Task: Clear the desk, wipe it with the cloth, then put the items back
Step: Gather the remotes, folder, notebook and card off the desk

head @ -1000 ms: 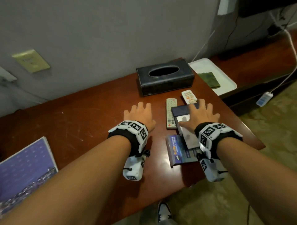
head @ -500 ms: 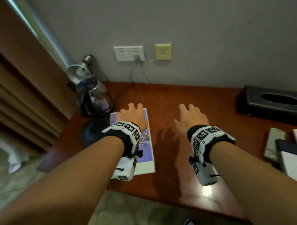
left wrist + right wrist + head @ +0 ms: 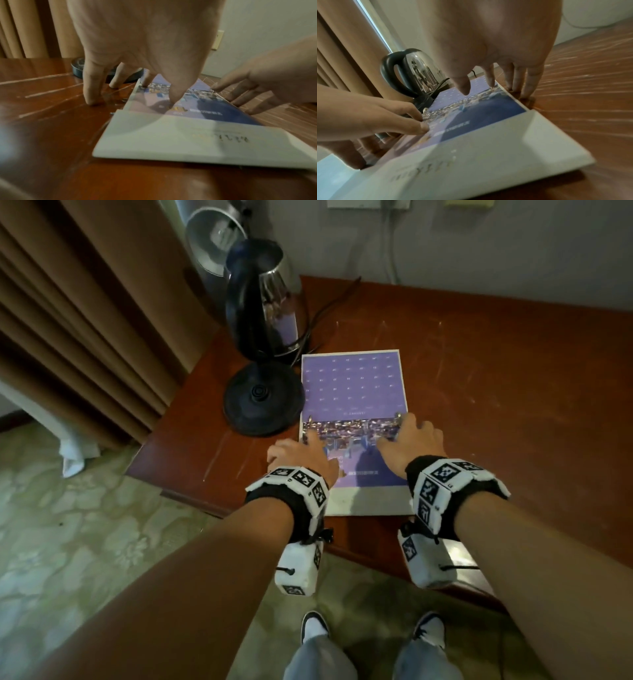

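A purple booklet (image 3: 352,392) with a white lower band lies flat on the brown desk (image 3: 513,405) near its front left corner. My left hand (image 3: 301,450) is at the booklet's left edge. Its thumb sits on the cover (image 3: 171,138) and the index finger is against the edge, pinching it, while the other fingers touch the desk. My right hand (image 3: 407,440) is at the right edge. In the right wrist view its fingers (image 3: 530,83) stand on the desk beside the booklet (image 3: 479,155), with the thumb just above the cover.
A steel kettle (image 3: 260,313) stands behind its round black base (image 3: 262,398), both just left of the booklet, with a cord (image 3: 329,306) running to the wall. Brown curtains (image 3: 85,320) hang at the left. The desk's front edge (image 3: 376,542) is close under my wrists.
My view and both hands moved left, away from the remotes and tissue box. The right hand crossed to the booklet's right edge, and the left hand settled on its left edge.
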Action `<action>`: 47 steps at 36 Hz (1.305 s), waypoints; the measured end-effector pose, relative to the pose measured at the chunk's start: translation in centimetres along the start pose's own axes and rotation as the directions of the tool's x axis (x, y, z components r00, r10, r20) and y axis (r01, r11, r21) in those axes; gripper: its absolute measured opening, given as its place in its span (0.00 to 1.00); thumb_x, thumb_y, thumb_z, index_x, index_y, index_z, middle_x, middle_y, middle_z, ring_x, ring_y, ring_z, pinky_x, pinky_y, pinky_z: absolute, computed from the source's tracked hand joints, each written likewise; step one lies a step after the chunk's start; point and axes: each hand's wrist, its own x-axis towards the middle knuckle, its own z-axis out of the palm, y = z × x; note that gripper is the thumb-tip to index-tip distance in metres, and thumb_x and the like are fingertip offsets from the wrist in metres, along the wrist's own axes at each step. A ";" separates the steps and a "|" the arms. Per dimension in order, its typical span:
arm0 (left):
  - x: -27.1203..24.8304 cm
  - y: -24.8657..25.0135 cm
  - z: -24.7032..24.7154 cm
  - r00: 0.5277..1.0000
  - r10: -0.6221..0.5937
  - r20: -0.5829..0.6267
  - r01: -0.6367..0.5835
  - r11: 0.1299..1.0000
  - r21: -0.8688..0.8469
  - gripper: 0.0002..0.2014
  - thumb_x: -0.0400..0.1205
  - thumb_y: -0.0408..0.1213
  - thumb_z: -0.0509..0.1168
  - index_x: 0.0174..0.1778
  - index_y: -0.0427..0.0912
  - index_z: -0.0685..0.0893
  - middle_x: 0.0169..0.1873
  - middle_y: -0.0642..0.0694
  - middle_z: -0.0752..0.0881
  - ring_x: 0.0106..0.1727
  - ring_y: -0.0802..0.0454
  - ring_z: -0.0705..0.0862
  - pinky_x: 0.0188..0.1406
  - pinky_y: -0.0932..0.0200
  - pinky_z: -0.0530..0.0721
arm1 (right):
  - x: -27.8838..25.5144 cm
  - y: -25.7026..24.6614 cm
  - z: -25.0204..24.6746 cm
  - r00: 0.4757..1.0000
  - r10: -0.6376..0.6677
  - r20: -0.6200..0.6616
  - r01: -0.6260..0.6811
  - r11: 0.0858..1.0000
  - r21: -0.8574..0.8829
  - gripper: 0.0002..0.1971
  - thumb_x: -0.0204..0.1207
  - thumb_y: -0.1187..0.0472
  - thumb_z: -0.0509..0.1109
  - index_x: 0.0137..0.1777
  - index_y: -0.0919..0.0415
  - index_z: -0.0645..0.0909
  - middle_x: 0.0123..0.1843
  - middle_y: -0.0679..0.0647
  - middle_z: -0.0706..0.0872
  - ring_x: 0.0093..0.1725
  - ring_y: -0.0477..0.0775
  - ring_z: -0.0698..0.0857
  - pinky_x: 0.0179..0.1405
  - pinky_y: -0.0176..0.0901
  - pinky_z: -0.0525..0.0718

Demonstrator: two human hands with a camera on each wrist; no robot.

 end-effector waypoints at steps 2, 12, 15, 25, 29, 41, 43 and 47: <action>0.0 0.6 -0.3 1.000 -0.002 0.005 0.002 0.998 -0.069 0.36 0.83 0.57 0.60 0.81 0.46 0.54 0.71 0.28 0.68 0.69 0.31 0.68 0.58 0.43 0.76 | 0.0 -0.6 0.2 1.000 0.031 0.001 -0.031 0.999 0.041 0.31 0.80 0.46 0.65 0.79 0.56 0.60 0.76 0.63 0.65 0.75 0.67 0.62 0.69 0.58 0.69; 1.2 2.5 -1.8 0.987 -0.060 0.149 0.114 0.917 -0.382 0.37 0.69 0.57 0.74 0.69 0.52 0.65 0.62 0.36 0.70 0.59 0.36 0.76 0.54 0.46 0.82 | 0.4 -0.6 -0.8 0.974 0.226 -0.030 -0.215 0.956 0.199 0.33 0.73 0.47 0.71 0.75 0.56 0.64 0.74 0.64 0.67 0.74 0.68 0.63 0.66 0.59 0.70; 0.7 3.2 -1.6 0.982 -0.033 0.188 0.108 0.910 -0.401 0.38 0.66 0.59 0.75 0.66 0.53 0.63 0.62 0.36 0.71 0.59 0.35 0.77 0.52 0.46 0.82 | 0.2 0.2 -1.5 0.957 0.278 -0.080 -0.255 0.941 0.221 0.33 0.71 0.51 0.72 0.72 0.58 0.62 0.72 0.65 0.67 0.72 0.68 0.64 0.65 0.58 0.70; -1.0 9.3 -5.4 0.974 0.174 0.146 -0.109 0.923 -0.368 0.49 0.67 0.64 0.74 0.79 0.56 0.55 0.65 0.37 0.74 0.35 0.48 0.74 0.23 0.59 0.68 | -0.4 4.0 -7.4 0.921 0.347 -0.175 -0.296 0.919 0.261 0.34 0.71 0.57 0.74 0.73 0.60 0.62 0.73 0.65 0.62 0.72 0.67 0.62 0.61 0.55 0.72; -3.1 14.9 -8.0 0.954 0.273 0.122 -0.226 0.926 -0.304 0.52 0.66 0.65 0.75 0.80 0.62 0.52 0.67 0.38 0.73 0.48 0.40 0.80 0.40 0.53 0.82 | -1.8 7.9 -11.5 0.876 0.441 -0.195 -0.358 0.866 0.350 0.33 0.72 0.55 0.76 0.73 0.59 0.63 0.73 0.65 0.62 0.73 0.66 0.62 0.64 0.57 0.72; -14.5 35.2 -9.3 0.796 0.593 0.122 -0.568 0.802 -0.187 0.46 0.68 0.66 0.74 0.78 0.56 0.63 0.71 0.32 0.64 0.66 0.31 0.72 0.65 0.38 0.78 | -9.1 24.4 -24.4 0.643 0.657 -0.394 -0.441 0.738 0.511 0.33 0.72 0.52 0.77 0.73 0.58 0.67 0.75 0.68 0.61 0.76 0.69 0.60 0.72 0.57 0.67; -15.9 38.0 -8.9 0.774 0.621 0.122 -0.599 0.781 -0.176 0.46 0.68 0.66 0.73 0.78 0.55 0.62 0.70 0.32 0.64 0.66 0.31 0.72 0.64 0.39 0.79 | -9.7 27.1 -25.7 0.616 0.674 -0.408 -0.445 0.725 0.526 0.32 0.72 0.52 0.77 0.73 0.58 0.67 0.75 0.68 0.62 0.75 0.69 0.60 0.72 0.56 0.66; -17.7 42.4 -7.0 0.749 0.647 0.145 -0.626 0.762 -0.167 0.45 0.69 0.65 0.73 0.78 0.55 0.61 0.68 0.32 0.65 0.64 0.31 0.73 0.62 0.42 0.79 | -10.0 31.8 -26.9 0.593 0.687 -0.419 -0.434 0.711 0.553 0.31 0.73 0.55 0.77 0.73 0.57 0.67 0.74 0.67 0.62 0.74 0.68 0.60 0.70 0.56 0.67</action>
